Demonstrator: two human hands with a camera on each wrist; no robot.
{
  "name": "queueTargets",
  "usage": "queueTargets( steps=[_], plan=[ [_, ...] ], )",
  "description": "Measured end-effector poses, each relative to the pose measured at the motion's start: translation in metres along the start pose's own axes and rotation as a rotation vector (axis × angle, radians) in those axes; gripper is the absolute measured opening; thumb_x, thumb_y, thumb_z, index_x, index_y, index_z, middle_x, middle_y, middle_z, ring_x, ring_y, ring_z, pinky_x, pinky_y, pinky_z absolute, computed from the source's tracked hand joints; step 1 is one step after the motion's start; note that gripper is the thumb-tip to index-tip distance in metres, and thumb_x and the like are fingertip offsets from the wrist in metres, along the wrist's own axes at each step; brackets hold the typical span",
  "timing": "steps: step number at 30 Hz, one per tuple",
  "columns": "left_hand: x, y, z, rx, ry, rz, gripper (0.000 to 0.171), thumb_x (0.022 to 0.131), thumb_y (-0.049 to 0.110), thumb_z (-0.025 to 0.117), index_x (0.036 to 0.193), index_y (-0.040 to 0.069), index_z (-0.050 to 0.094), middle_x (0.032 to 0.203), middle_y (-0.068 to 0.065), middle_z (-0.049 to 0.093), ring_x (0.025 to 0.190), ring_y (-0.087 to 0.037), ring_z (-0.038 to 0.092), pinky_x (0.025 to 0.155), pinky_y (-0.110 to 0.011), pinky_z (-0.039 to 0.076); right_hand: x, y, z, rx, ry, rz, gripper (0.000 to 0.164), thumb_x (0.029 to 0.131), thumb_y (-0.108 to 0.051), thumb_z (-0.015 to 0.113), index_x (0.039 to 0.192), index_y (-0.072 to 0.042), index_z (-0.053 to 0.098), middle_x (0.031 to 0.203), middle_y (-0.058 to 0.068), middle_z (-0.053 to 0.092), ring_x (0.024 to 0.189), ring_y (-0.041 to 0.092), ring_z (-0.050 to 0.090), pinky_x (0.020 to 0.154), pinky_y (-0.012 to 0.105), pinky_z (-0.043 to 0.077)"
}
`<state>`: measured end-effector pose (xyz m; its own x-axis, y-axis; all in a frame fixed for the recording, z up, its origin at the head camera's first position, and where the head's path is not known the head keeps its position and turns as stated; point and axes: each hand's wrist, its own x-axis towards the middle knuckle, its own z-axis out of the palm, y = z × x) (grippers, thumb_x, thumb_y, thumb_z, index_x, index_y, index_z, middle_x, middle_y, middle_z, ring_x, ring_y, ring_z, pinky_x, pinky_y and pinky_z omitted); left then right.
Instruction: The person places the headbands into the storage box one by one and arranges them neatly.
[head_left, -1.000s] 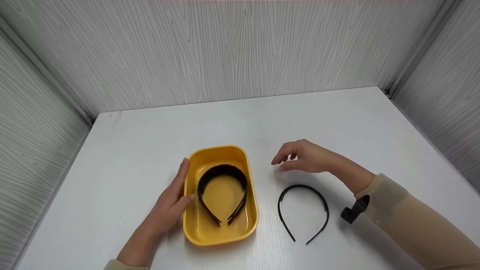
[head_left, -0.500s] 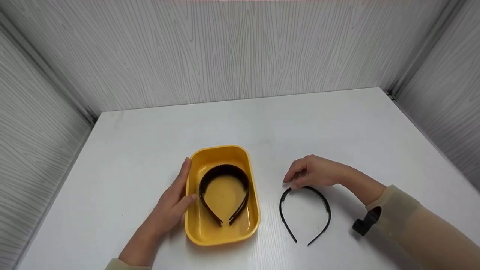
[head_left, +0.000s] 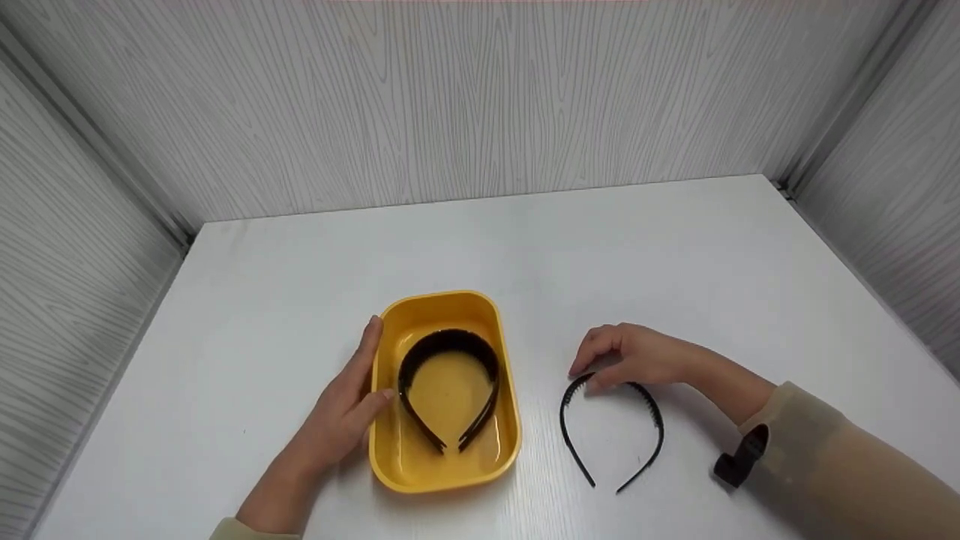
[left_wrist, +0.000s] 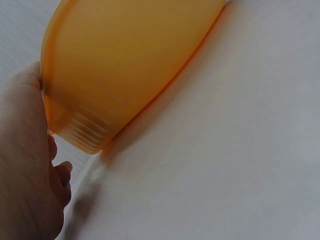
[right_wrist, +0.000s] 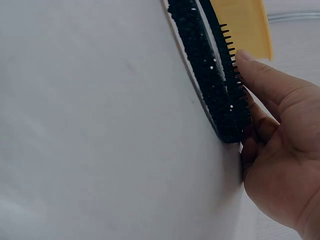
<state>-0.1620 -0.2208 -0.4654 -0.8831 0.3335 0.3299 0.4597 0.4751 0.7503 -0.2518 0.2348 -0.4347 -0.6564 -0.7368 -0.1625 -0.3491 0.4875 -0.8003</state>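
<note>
My left hand (head_left: 337, 409) grips the left side of a yellow plastic tray (head_left: 510, 405), thumb over the rim and fingers along the outer wall. Inside the tray lie black headbands (head_left: 450, 342), stacked with their tips toward me. To the right, a loose toothed black headband (right_wrist: 200, 65) lies on the white table with its open end facing me. My right hand (head_left: 637, 356) pinches its curved top, thumb on the toothed inner side and the other fingers at the outer edge, partly hidden behind the band. In the left wrist view the tray's outer wall (left_wrist: 125, 55) shows above the table.
The white table (head_left: 360, 255) runs back to a grey wood-grain panel (head_left: 480, 97), with similar panels at left and right. A black strap (head_left: 742, 457) hangs at the right sleeve's cuff.
My right hand has come down and toward me from above the headband and now pinches its top. The left hand and the tray have stayed nearly still.
</note>
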Motion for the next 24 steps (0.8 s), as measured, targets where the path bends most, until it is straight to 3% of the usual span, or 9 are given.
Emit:
queueTargets(
  steps=[11, 24],
  plan=[
    [0.0002, 0.0012, 0.0005, -0.003, -0.005, -0.013, 0.085, 0.103, 0.012, 0.059, 0.172, 0.017, 0.011, 0.177, 0.002, 0.014, 0.162, -0.02, 0.014, 0.127, -0.021, 0.009, -0.0006, 0.0006, 0.0037, -0.025, 0.017, 0.011, 0.021, 0.091, -0.027, 0.086, 0.111, -0.031, 0.084, 0.114, -0.008, 0.072, 0.115, 0.018, 0.06, 0.101, 0.029, 0.044],
    [-0.0016, 0.0011, 0.0006, -0.01, -0.005, -0.022, 0.084, 0.105, 0.016, 0.059, 0.173, 0.02, 0.01, 0.177, 0.002, 0.013, 0.162, -0.021, 0.014, 0.127, -0.019, 0.009, 0.0002, 0.0012, 0.0033, -0.018, 0.015, -0.017, 0.019, 0.093, -0.024, 0.083, 0.111, -0.029, 0.084, 0.112, -0.007, 0.073, 0.114, 0.019, 0.06, 0.098, 0.029, 0.046]
  ],
)
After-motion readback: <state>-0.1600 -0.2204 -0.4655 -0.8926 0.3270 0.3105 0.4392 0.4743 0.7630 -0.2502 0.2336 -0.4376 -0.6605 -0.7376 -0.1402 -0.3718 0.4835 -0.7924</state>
